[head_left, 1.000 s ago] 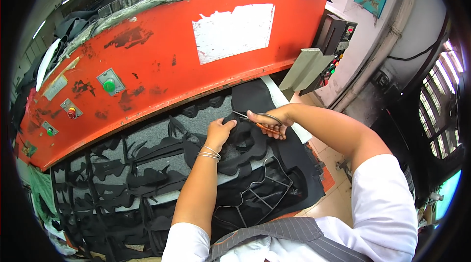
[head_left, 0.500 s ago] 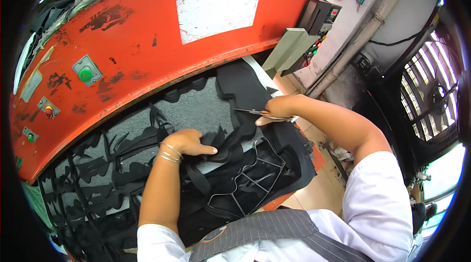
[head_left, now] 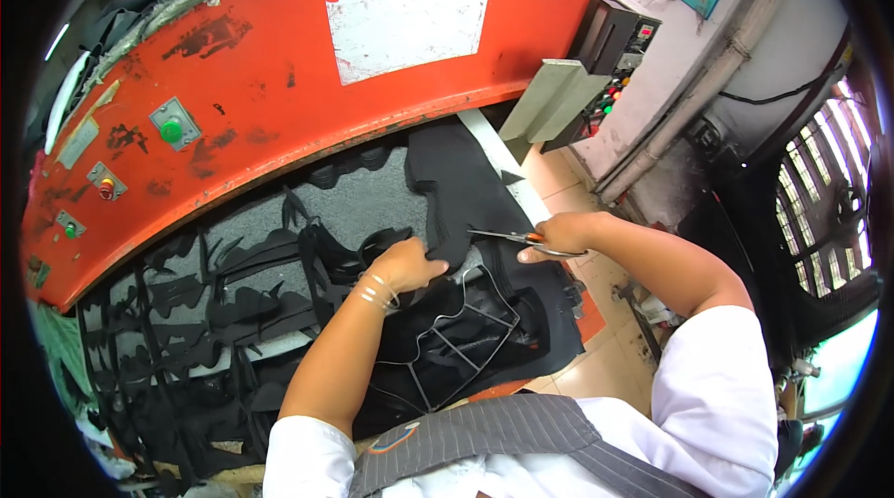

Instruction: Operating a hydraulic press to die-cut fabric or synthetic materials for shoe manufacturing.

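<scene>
My right hand (head_left: 564, 235) is closed around the handles of a pair of scissors (head_left: 503, 235). Their blades point left over a thick black sheet (head_left: 466, 158) with a wavy cut edge. Left of the blade tips, my left hand (head_left: 408, 265) is closed on a curled black offcut (head_left: 372, 245), thumb toward the sheet's edge; the part under the fingers is hidden. Nearer to me, a thin metal cutting die (head_left: 466, 357) with cross bars lies on black material.
A grey bed (head_left: 363, 204) carries several black offcut strips (head_left: 265, 307) on the left. Behind it stands a large red machine beam (head_left: 270, 79) with push buttons. At right are a control box (head_left: 619, 41), a pipe (head_left: 689, 125) and tiled floor (head_left: 596, 368).
My left hand has moved right and slightly up, closer to the scissors, with offcut material gathered at it. My right hand and the scissors have shifted right and a little nearer to me.
</scene>
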### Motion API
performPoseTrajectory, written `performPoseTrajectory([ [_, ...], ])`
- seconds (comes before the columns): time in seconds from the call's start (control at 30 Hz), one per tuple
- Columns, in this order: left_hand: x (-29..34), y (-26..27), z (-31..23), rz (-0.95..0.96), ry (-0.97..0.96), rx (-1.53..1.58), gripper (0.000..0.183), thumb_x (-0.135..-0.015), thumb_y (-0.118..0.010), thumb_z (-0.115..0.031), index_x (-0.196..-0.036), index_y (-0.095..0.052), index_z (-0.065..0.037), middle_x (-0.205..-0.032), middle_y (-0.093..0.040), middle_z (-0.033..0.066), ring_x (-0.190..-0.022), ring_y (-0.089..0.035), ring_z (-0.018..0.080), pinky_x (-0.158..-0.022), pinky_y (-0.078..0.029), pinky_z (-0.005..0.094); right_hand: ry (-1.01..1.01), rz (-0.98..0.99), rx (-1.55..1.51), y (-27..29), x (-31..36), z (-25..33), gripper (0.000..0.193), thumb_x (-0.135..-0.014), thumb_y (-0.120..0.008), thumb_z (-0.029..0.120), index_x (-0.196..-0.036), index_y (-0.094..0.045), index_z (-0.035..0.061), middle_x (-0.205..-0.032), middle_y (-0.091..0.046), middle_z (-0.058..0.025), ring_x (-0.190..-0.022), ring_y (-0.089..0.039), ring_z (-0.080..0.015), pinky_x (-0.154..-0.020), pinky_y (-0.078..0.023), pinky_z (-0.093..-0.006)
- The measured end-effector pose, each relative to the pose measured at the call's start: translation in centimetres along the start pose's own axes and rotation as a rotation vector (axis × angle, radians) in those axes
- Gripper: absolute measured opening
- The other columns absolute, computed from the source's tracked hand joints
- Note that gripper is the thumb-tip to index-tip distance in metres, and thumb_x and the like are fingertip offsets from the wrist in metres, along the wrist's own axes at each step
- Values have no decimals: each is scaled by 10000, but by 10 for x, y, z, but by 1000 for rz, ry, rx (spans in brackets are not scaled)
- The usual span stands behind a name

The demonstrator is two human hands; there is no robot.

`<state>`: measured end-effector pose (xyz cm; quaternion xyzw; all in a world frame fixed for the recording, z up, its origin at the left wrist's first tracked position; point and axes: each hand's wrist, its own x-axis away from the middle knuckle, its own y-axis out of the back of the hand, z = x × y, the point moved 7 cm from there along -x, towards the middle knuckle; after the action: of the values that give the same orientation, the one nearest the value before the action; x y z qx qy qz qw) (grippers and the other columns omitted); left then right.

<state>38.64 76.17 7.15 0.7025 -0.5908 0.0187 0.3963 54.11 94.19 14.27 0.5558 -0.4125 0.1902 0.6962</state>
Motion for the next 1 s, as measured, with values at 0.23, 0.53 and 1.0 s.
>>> performPoseTrajectory([
  [0.23,58,10,-7,-260,128,-151,521,-791,-676,-349,-1117,-602,50,-1063,-646,244,-1027,-617,379,-884,-484,423,189,323,-595,-26,29,32,1098,-642,-192,951,-921,-584,-36,-869,-590,-152,-887,-622,-254,-750,-527,-387],
  [0.53,77,6,-12,-546,-117,250,341,-887,-538,-287,-894,-619,44,-800,-631,257,-801,-621,435,-723,-479,460,222,418,-820,-20,-12,106,1007,-600,-211,978,-768,-530,38,-669,-505,-73,-588,-583,-173,-536,-531,-337],
  [1.0,94,10,-37,-473,-344,-235,420,-790,-676,-334,-1062,-658,-14,-1022,-633,156,-1044,-561,336,-878,-436,429,227,82,56,-24,50,39,837,-732,-555,765,-965,-643,-34,-906,-658,-234,-919,-630,-398,-805,-485,-467],
])
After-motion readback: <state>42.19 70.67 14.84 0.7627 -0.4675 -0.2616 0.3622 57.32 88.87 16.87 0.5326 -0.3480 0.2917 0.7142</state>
